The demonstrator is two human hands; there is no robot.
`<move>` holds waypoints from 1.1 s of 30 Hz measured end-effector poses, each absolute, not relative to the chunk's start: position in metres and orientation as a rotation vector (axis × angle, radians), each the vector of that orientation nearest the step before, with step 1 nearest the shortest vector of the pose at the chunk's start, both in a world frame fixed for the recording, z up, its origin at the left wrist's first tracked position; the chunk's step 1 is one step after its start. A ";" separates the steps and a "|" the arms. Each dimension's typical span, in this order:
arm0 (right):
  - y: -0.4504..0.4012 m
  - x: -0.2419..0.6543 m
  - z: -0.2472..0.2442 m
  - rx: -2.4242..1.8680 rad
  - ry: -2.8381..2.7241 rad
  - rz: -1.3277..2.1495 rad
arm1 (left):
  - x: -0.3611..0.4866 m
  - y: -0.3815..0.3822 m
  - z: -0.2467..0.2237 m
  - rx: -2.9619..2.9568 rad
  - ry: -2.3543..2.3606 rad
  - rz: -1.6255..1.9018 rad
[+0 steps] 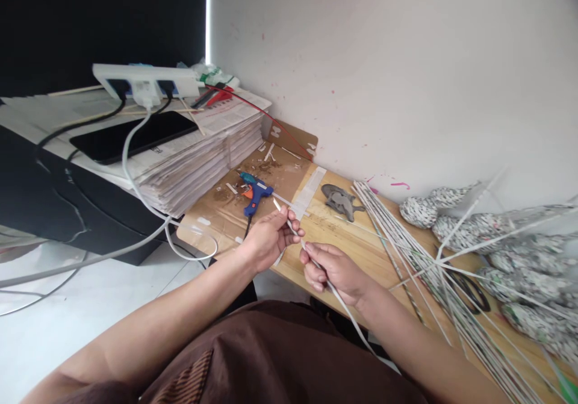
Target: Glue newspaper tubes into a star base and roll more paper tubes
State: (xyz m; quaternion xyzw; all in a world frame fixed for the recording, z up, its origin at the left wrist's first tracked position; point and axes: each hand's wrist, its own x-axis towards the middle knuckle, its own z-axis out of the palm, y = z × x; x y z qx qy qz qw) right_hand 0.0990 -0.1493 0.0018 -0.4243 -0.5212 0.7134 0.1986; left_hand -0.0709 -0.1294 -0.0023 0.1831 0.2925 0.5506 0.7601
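A thin white rolled-paper stick point(344, 309) runs through both hands, its pointed tip showing past my left fingers and its long end hanging down to the right over my lap. My left hand point(273, 235) pinches it near the tip. Close beside, my right hand point(332, 268) grips it a little lower down. Beyond my left hand a blue glue gun point(259, 196) with an orange trigger lies on a stained cardboard sheet point(289, 172). A grey crumpled piece point(339, 201), perhaps cloth or clay, rests on the wooden table point(361, 235) past my right hand.
A bundle of paper sticks point(433, 283) stretches along the right side, with joined sticks radiating above it and black-handled scissors point(469, 289) beneath. Several woven paper shapes point(419, 210) stand by the wall. Left are stacked newspapers point(203, 169), a phone point(135, 136), a power strip point(147, 82) and looping cables.
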 end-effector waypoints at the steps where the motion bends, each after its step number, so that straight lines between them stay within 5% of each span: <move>1: -0.149 0.100 0.002 -1.180 -1.453 2.012 | -0.070 -0.129 -0.002 0.399 0.635 1.198; 6: -0.151 0.101 0.003 -1.279 -1.799 1.484 | -0.068 -0.130 -0.004 0.414 0.641 1.197; 10: -0.152 0.102 0.003 -1.199 -1.560 1.930 | -0.067 -0.131 -0.005 0.435 0.616 1.180; 15: -0.156 0.102 0.004 -1.281 -1.792 1.486 | -0.066 -0.131 -0.009 0.428 0.640 1.188; 20: -0.156 0.103 0.001 -1.150 -1.477 2.060 | -0.065 -0.131 -0.010 0.436 0.619 1.180; 25: -0.156 0.103 0.001 -1.275 -1.722 1.533 | -0.066 -0.132 -0.005 0.416 0.686 1.198; 30: -0.153 0.104 0.002 -1.169 -1.484 1.998 | -0.066 -0.133 -0.001 0.434 0.680 1.187; 33: -0.154 0.103 0.004 -1.260 -1.770 1.624 | -0.066 -0.133 -0.002 0.428 0.704 1.198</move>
